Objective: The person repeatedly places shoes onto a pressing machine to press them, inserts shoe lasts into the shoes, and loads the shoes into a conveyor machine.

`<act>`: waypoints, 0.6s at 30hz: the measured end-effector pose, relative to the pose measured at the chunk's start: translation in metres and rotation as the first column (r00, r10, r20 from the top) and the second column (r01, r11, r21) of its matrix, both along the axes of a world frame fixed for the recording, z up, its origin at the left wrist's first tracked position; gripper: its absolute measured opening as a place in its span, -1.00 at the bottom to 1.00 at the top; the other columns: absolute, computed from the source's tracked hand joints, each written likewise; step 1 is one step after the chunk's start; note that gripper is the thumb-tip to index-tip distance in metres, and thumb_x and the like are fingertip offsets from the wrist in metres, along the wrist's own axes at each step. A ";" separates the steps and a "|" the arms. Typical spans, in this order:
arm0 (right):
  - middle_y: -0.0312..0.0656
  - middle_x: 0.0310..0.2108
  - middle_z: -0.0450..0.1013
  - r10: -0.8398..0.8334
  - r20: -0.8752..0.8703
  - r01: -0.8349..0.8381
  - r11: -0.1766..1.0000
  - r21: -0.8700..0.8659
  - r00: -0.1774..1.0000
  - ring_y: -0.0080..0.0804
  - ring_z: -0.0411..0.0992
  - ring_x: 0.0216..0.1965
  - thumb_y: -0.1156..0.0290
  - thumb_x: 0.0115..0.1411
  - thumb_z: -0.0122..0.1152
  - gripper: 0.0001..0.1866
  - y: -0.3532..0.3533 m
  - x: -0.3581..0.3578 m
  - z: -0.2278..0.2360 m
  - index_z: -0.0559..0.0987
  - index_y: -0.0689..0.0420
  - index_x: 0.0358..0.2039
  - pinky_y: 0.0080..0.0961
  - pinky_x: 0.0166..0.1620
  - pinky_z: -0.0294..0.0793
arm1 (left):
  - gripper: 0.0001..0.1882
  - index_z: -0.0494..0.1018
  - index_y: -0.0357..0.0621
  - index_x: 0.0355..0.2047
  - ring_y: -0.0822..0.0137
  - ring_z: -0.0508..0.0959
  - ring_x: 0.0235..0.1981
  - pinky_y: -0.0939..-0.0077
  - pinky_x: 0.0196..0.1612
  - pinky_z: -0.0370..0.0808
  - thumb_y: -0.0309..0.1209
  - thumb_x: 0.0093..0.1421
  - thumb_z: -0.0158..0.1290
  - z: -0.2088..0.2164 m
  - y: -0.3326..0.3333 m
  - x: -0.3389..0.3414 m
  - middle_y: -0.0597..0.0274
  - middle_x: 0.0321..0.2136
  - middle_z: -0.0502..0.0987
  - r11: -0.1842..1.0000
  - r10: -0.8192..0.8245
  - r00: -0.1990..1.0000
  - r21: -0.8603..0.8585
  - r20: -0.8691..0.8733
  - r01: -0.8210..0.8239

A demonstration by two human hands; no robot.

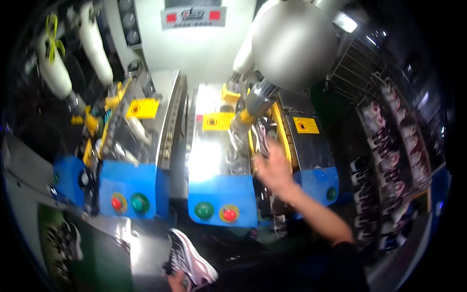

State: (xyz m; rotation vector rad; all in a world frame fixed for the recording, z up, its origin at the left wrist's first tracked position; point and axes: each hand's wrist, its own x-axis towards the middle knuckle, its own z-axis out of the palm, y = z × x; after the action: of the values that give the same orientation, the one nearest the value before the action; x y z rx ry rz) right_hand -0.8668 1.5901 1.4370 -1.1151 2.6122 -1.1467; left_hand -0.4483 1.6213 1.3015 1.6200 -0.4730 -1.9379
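Note:
Low in the picture, my left hand (177, 281) grips a black sneaker (187, 260) with a thick white and pink sole, tilted on its side. My bare right arm reaches to the machine's right-hand station, where my right hand (276, 168) is smeared by motion. Just beyond its fingers, a dark sneaker with pale parts (262, 134) sits inside a yellow-edged slot (288, 141). Whether the fingers touch that shoe, I cannot tell. A metal and yellow press cylinder (260, 97) slants down beside the slot.
Blue control panels (221, 187) carry a green button (204, 210) and a red button (229, 214). White padded arms (53, 70) hang at the upper left. Racks at right hold several shoes (386, 155). A blurred round grey shape (294, 44) covers the upper part.

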 end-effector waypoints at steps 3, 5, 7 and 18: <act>0.19 0.06 0.20 0.419 -0.197 -0.426 0.905 0.009 0.886 0.06 0.18 0.11 0.20 0.01 0.19 -0.33 -0.064 0.091 -0.046 0.27 0.34 0.06 -0.07 0.16 0.11 | -0.48 0.17 0.01 0.11 0.28 0.35 -0.10 0.28 -0.17 0.41 -0.24 0.17 0.05 -0.049 -0.054 0.023 0.23 -0.11 0.31 0.955 -0.276 0.954 0.077 -0.115 0.285; 0.14 0.16 0.14 0.645 -0.405 -0.463 0.756 0.463 0.648 0.01 0.08 0.21 0.03 0.02 0.14 -0.29 -0.108 0.136 -0.101 0.32 0.30 0.06 0.10 0.21 -0.06 | -0.54 0.22 -0.04 0.03 0.39 0.31 -0.34 0.45 -0.40 0.30 -0.29 0.13 0.07 -0.072 -0.049 0.026 0.31 -0.32 0.30 0.948 -0.306 0.951 0.077 -0.049 0.309; 0.14 0.15 0.13 0.635 -0.393 -0.548 0.773 0.319 0.666 0.02 0.09 0.20 0.10 0.11 0.02 -0.37 -0.115 0.139 -0.092 0.30 0.30 0.08 0.18 0.21 -0.12 | -0.59 0.28 -0.09 -0.05 0.50 0.28 -0.58 0.61 -0.62 0.19 -0.34 0.10 0.09 -0.070 -0.058 0.058 0.39 -0.53 0.30 0.967 -0.253 0.965 0.038 0.076 0.250; -0.05 -0.24 0.49 0.789 0.374 -0.702 0.609 -0.368 0.488 -0.19 0.49 -0.23 0.52 0.07 0.14 -0.77 0.012 0.288 -0.146 0.52 0.23 -0.21 -0.46 -0.14 0.48 | -0.39 0.21 -0.19 0.00 0.29 0.42 -0.22 0.41 -0.13 0.40 -0.43 -0.07 0.20 0.015 -0.006 0.067 0.17 -0.21 0.38 0.953 0.284 0.882 -0.210 0.375 -0.218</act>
State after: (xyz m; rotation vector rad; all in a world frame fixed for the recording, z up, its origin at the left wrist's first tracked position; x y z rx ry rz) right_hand -0.5784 1.6021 1.2911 -1.4971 1.3545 -1.1947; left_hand -0.3816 1.6152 1.3160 1.8716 -0.5326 -1.3401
